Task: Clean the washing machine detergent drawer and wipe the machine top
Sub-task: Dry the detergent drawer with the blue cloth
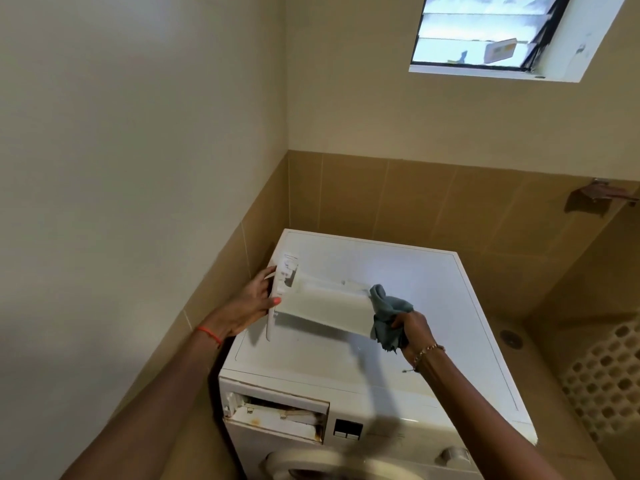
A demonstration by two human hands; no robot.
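Detergent drawer (325,311) far end apparently behind bunched cloth (388,318).

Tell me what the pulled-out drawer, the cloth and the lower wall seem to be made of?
The detergent drawer, held by the left hand, looks like white moulded plastic: smooth, matte, thin rigid walls. The cloth, bunched in the right hand, seems soft grey-blue fabric, perhaps microfibre, since it folds and droops. The lower wall looks like tan ceramic tile, with visible grout lines.
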